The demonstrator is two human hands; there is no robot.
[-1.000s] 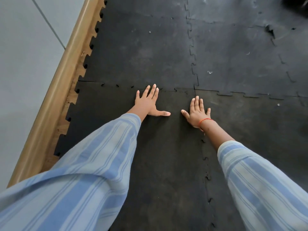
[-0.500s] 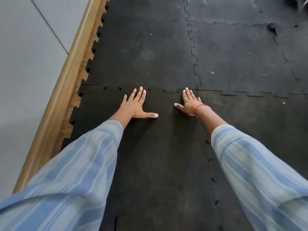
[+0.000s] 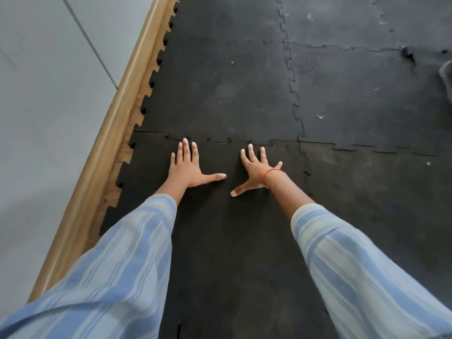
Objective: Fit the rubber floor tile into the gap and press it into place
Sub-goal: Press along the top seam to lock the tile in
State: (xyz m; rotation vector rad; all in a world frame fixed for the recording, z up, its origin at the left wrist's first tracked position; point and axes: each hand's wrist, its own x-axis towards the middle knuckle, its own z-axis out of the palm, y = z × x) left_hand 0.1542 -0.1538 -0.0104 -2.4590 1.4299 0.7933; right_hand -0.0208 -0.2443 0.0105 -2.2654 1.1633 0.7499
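A black rubber floor tile (image 3: pixel 220 228) with jigsaw edges lies flat among the other black tiles, its far edge meeting the tile beyond along a toothed seam (image 3: pixel 227 141). My left hand (image 3: pixel 188 167) lies flat on it, palm down, fingers together and thumb out to the right, fingertips just short of the seam. Beside it, my right hand (image 3: pixel 255 170) is spread flat on the same tile, with an orange band on the wrist. Neither hand holds anything. A few seam teeth look slightly raised.
A wooden skirting board (image 3: pixel 105 143) runs diagonally along the left, under a grey wall (image 3: pixel 49 106). Bare wooden floor (image 3: pixel 122 152) shows between the tiles' toothed edge and the skirting. More black tiles (image 3: pixel 367 94) spread to the right and ahead.
Both hands have shifted along the far seam: the left slid left then slightly back, the right moved up to the seam and then pulled back a little with fingers spread wider.
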